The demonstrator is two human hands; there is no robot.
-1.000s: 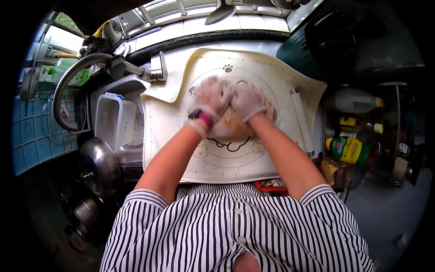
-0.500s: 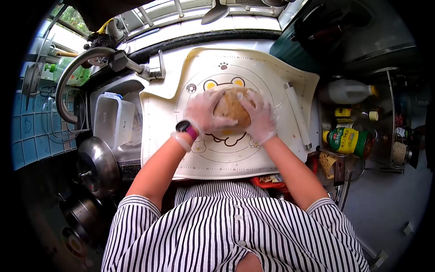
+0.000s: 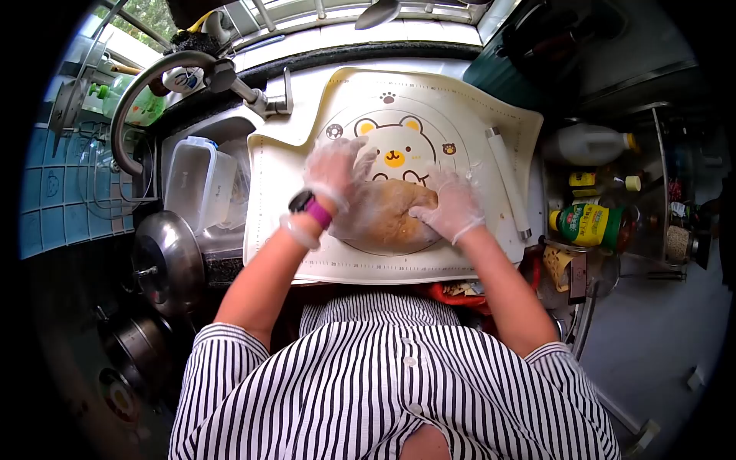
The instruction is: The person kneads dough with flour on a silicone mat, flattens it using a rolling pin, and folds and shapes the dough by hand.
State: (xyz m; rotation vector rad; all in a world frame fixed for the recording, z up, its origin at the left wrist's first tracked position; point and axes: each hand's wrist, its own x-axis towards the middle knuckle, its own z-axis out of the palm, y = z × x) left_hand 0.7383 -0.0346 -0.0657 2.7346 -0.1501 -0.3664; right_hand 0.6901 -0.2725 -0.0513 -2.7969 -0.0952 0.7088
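Note:
A tan lump of dough (image 3: 395, 215) lies stretched sideways on a cream mat (image 3: 291, 184) printed with a bear. My left hand (image 3: 337, 170), in a clear glove and blurred, is at the dough's upper left edge, a watch on its wrist. At the dough's right end rests my right hand (image 3: 452, 205), also gloved, its thumb on the dough and its fingers spread. The state of my left fingers is smeared by motion. A white rolling pin (image 3: 507, 182) lies at the mat's right side.
A sink with a clear plastic box (image 3: 199, 184) and a curved faucet (image 3: 157, 65) is at the left. Below it stands a metal lid (image 3: 169, 261). Several bottles, one with a green and yellow label (image 3: 586, 225), stand at the right.
The dough has gone from a round lump between both hands to a wider, flatter shape lower on the mat. My left hand has moved up to its upper left edge, and my hands are farther apart.

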